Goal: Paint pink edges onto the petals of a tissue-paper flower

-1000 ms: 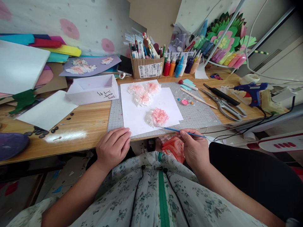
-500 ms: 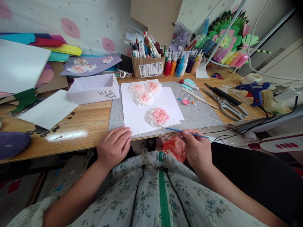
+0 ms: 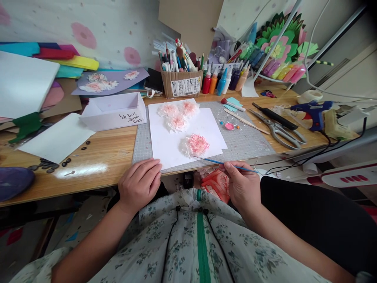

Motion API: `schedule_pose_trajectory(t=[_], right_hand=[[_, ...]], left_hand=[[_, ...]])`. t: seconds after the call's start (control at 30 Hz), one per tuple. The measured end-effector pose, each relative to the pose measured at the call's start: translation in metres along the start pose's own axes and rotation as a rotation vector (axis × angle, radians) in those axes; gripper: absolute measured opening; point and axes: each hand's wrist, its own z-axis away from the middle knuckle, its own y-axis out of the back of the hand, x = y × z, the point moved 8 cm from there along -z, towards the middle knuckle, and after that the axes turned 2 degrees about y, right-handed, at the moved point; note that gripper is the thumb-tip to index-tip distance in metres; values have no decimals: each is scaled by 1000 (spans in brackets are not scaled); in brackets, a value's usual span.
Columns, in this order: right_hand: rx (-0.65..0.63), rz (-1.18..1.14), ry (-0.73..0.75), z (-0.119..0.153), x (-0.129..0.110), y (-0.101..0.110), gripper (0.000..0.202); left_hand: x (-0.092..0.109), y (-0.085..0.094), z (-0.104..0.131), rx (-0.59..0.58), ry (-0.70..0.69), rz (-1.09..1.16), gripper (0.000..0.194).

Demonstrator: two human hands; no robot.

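A thin blue paintbrush (image 3: 214,161) is pinched between the thumb and fingers of my right hand (image 3: 243,184). Its tip meets the lower edge of a frilly pink-and-white flower (image 3: 198,144), the nearest one on the white paper (image 3: 165,147). Three paler flowers (image 3: 177,121) sit grouped near the paper's far edge. My left hand (image 3: 139,181) lies flat at the table's front edge, fingers stretched and fingertips on the paper's near left corner. Right of the paper is a small round patch of pink paint (image 3: 229,126), with blue and orange dots beside it.
A grey cutting mat (image 3: 253,141) lies under the paper. Scissors (image 3: 279,131), a wooden stick (image 3: 246,121), a makeup brush (image 3: 232,104) and a blue glue gun (image 3: 316,114) lie to the right. A white box (image 3: 113,112), a pen box (image 3: 182,84) and paint bottles (image 3: 206,82) stand behind.
The whole view has shifted slightly to the left. Both hands keep their poses, and the brush tip stays at the near flower's lower edge.
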Motion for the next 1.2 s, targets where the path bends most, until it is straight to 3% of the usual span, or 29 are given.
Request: schedule_pose_trajectory(t=[0.37, 0.5, 0.63, 0.73, 0.83, 0.93, 1.03, 1.2], right_hand=[[27, 35, 53, 3, -8, 1, 21], [90, 67, 212, -18, -47, 18, 23], [151, 200, 400, -66, -103, 38, 24], [105, 377, 440, -106, -123, 41, 25], [29, 514, 392, -136, -115, 33, 24], [-38, 584, 346, -149, -98, 23, 34], [-54, 596, 343, -150, -93, 18, 36], [23, 452, 429, -137, -115, 25, 23]], left_hand=[[-2, -1, 2, -12, 15, -1, 32], [-3, -1, 4, -8, 6, -2, 34], [-5, 0, 6, 23, -12, -11, 35], [-5, 1, 6, 50, -29, -23, 33], [-5, 2, 4, 56, -37, -42, 31], [-3, 3, 2, 48, -44, -50, 28], [-3, 2, 1, 45, -41, -52, 27], [-4, 2, 0, 54, -32, -49, 27]])
